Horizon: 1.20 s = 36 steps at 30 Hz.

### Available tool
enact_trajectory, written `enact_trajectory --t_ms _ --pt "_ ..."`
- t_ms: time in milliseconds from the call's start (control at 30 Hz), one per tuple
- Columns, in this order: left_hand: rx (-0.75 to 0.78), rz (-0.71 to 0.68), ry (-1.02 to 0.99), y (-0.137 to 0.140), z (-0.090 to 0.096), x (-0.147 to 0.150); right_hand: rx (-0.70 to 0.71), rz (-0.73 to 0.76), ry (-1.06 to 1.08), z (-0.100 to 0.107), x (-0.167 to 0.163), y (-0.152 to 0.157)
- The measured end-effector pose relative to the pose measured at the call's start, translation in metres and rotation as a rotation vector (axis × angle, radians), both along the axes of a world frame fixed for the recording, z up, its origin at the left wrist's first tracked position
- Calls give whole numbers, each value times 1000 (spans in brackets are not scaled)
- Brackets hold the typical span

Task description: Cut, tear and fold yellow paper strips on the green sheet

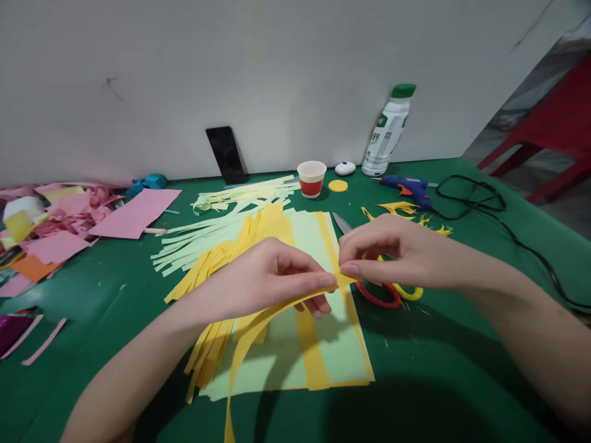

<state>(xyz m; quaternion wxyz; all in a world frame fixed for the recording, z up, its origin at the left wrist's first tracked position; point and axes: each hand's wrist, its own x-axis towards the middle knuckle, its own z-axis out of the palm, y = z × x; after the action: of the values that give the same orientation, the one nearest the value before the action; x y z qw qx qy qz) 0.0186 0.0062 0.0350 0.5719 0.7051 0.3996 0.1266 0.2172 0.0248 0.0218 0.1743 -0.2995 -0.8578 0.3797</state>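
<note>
A long yellow paper strip [258, 321] runs between my two hands, its loose end hanging toward the table's near edge. My left hand [281, 277] pinches it between thumb and fingers. Close by, my right hand [383, 249] pinches the strip's other end. Below them lie light green paper sheets [281, 363] with yellow strips across them. Yellow fringed paper [207, 264] and pale green strips [184, 240] spread to the left. Under my right hand are scissors [378, 298] with red and yellow handles, partly hidden.
Pink paper scraps [69, 215] crowd the left side. Along the wall stand a phone [225, 154], a paper cup [312, 179], a white case [345, 168] and a leaning bottle [388, 135]. A blue glue gun [410, 187] trails a black cord [521, 237] at right.
</note>
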Motion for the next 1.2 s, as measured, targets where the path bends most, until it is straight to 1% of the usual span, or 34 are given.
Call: enact_trajectory --t_ms 67,267,433,600,700,833,967,1067,1133,1200 --pt "-70 26 -33 -1 -4 -2 -1 2 4 -1 2 2" --pt "-205 62 -77 -1 -16 -8 45 -22 -3 -2 2 3" --pt "-303 81 -140 -2 -18 -12 73 -5 4 -2 4 5" --pt "-292 34 -161 -5 -17 -12 151 48 26 -1 6 6" --pt "-289 33 -164 -8 -18 -12 171 63 32 0 7 6" --pt "-280 55 -137 -9 -22 -15 173 14 22 2 13 5" --pt "-290 16 -118 -10 -28 -25 192 -2 16 0 20 11" --pt "-299 18 -127 -11 -32 -31 189 -5 6 -1 21 16" --pt "-301 39 -143 -11 -34 -34 209 -71 5 0 20 15" --pt "-295 57 -155 -11 -33 -35 343 -252 61 1 21 9"
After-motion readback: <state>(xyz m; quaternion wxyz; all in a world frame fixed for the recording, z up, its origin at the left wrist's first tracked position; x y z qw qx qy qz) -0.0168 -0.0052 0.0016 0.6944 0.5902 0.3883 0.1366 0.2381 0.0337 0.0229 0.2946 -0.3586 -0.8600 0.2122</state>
